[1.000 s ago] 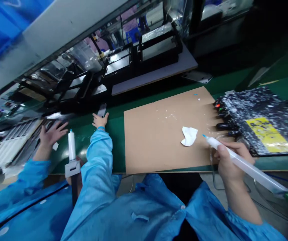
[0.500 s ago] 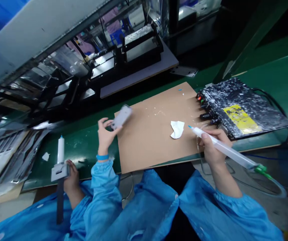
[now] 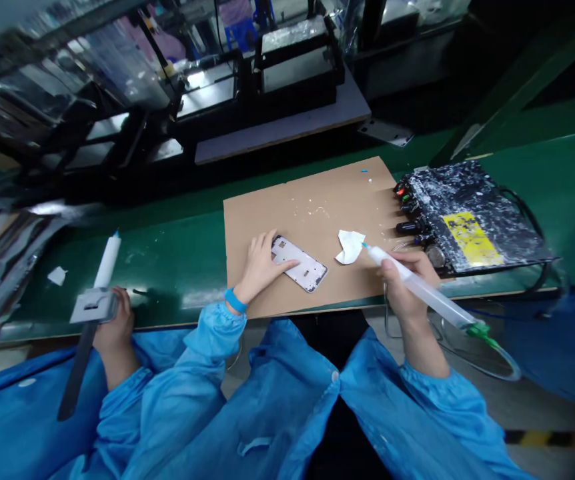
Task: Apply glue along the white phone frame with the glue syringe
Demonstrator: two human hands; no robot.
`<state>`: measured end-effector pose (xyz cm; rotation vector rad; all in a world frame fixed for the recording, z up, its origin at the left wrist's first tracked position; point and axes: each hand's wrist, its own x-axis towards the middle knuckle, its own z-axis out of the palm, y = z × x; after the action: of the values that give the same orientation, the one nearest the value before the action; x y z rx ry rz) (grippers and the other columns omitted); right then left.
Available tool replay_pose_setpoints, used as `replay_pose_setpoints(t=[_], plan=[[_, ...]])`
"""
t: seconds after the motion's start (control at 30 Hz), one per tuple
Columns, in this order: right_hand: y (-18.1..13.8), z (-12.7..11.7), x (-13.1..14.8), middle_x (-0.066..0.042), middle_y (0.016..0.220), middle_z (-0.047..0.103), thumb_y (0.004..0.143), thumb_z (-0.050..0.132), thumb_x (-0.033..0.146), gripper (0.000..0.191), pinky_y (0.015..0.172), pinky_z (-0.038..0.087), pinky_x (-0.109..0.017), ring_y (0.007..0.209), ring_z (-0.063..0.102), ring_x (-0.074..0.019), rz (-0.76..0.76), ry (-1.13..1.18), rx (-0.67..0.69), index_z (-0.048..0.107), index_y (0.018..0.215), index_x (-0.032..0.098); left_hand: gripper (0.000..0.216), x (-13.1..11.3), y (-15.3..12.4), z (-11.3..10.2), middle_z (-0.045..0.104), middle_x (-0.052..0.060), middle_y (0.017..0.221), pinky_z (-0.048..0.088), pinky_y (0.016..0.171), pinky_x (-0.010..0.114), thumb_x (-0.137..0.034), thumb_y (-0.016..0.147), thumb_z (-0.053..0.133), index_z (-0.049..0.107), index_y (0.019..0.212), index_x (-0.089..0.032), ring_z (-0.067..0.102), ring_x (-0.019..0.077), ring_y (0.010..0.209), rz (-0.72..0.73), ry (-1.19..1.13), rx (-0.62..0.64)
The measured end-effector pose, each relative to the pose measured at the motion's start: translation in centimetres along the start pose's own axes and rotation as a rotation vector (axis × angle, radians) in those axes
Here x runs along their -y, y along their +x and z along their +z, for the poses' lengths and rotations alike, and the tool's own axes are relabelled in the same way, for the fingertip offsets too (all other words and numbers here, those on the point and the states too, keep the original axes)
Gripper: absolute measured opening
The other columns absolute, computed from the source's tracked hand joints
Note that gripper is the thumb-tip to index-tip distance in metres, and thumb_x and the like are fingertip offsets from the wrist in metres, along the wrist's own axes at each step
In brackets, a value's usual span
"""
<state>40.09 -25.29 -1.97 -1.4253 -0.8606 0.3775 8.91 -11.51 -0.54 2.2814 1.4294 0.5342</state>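
A pale phone frame (image 3: 299, 264), with small cutouts and a dark edge, lies slanted on the cardboard sheet (image 3: 262, 207). My left hand (image 3: 260, 267) grips it at its left end, thumb over the face and fingers along the far edge. In my right hand (image 3: 410, 283) is a white dispensing syringe (image 3: 430, 293) with a blue needle tip and a green cap joined to a clear hose. The tip points left, close to a crumpled white paper piece (image 3: 350, 247) on the cardboard. Whether it touches the paper I cannot tell.
A black, paint-flecked control box (image 3: 487, 220) with a yellow label stands at the right. At the left, a co-worker's hand (image 3: 117, 323) holds a dispensing gun (image 3: 95, 305). Dark racks with panels (image 3: 295, 67) run along the back of the green bench (image 3: 182, 253).
My left hand has brought the phone frame from the cardboard's left edge rightward and down onto the sheet. The syringe tip is now nearer the paper piece. The camera view has shifted.
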Motion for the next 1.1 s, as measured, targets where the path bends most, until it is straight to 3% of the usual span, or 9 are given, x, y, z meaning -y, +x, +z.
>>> replay_pose_setpoints(t=[0.13,0.2,0.27,0.37,0.5,0.73,0.9,1.1], plan=[[-1.0,2.2,2.2,-0.009,0.098,0.087,0.096,0.084,0.068,0.052,0.065,0.067,-0.037,0.077,0.083,-0.0248,0.161,0.135,0.369,0.078,0.122,0.024,0.087,-1.4,-0.1,1.0,0.063,0.011,0.166,0.045,0.13,0.057,-0.053,0.102,0.086,0.042,0.173,-0.03,0.057,0.0363,0.149,0.186,-0.205,0.182],[-1.7,4.0,2.9,-0.008,0.102,0.087,0.098,0.082,0.068,0.048,0.069,0.07,-0.039,0.083,0.085,-0.0264,0.251,0.18,0.52,0.078,0.124,0.027,0.084,-1.4,-0.2,1.1,0.067,0.011,0.161,0.048,0.126,0.055,-0.05,0.102,0.086,0.044,0.171,-0.028,0.061,0.0345,0.144,0.22,-0.276,0.174],[-2.1,5.8,3.1,-0.007,0.098,0.086,0.096,0.085,0.065,0.043,0.072,0.07,-0.041,0.083,0.084,-0.0262,0.274,0.154,0.581,0.079,0.118,0.028,0.082,-1.3,-0.2,1.3,0.072,0.011,0.147,0.053,0.119,0.051,-0.05,0.097,0.092,0.051,0.164,-0.024,0.065,0.0328,0.134,0.209,-0.302,0.101],[-2.2,8.0,2.9,-0.006,0.101,0.086,0.093,0.09,0.058,0.036,0.075,0.069,-0.039,0.085,0.082,-0.0247,0.216,0.084,0.576,0.078,0.106,0.028,0.082,-1.2,-0.3,1.9,0.074,0.01,0.132,0.056,0.112,0.048,-0.052,0.092,0.097,0.056,0.157,-0.021,0.069,0.0306,0.121,0.203,-0.28,0.027],[-1.9,9.4,2.5,-0.006,0.098,0.085,0.094,0.087,0.051,0.028,0.069,0.064,-0.033,0.083,0.08,-0.0214,0.162,-0.003,0.572,0.073,0.098,0.026,0.085,-1.3,-0.2,2.6,0.075,0.011,0.127,0.055,0.11,0.047,-0.052,0.091,0.098,0.056,0.156,-0.018,0.071,0.0303,0.118,0.226,-0.272,-0.018],[-1.7,9.5,2.4,-0.005,0.097,0.085,0.092,0.089,0.046,0.027,0.064,0.061,-0.03,0.078,0.078,-0.0185,0.105,-0.065,0.577,0.076,0.102,0.025,0.084,-1.7,-0.3,2.3,0.075,0.011,0.13,0.055,0.112,0.048,-0.048,0.093,0.097,0.054,0.158,-0.017,0.071,0.0317,0.121,0.225,-0.274,0.002],[-1.6,9.5,2.6,-0.005,0.1,0.086,0.094,0.088,0.043,0.024,0.068,0.063,-0.032,0.08,0.079,-0.0182,0.076,-0.114,0.602,0.078,0.106,0.024,0.082,-2.0,-0.4,2.1,0.076,0.011,0.127,0.056,0.111,0.048,-0.041,0.093,0.097,0.054,0.157,-0.016,0.071,0.0317,0.12,0.25,-0.274,-0.019],[-1.5,9.4,2.5,-0.004,0.103,0.085,0.094,0.088,0.044,0.025,0.074,0.064,-0.035,0.087,0.08,-0.0202,0.044,-0.171,0.588,0.077,0.107,0.026,0.08,-2.1,-0.5,2.2,0.075,0.012,0.128,0.055,0.111,0.046,-0.044,0.096,0.095,0.054,0.157,-0.014,0.071,0.0311,0.12,0.279,-0.28,-0.052]])
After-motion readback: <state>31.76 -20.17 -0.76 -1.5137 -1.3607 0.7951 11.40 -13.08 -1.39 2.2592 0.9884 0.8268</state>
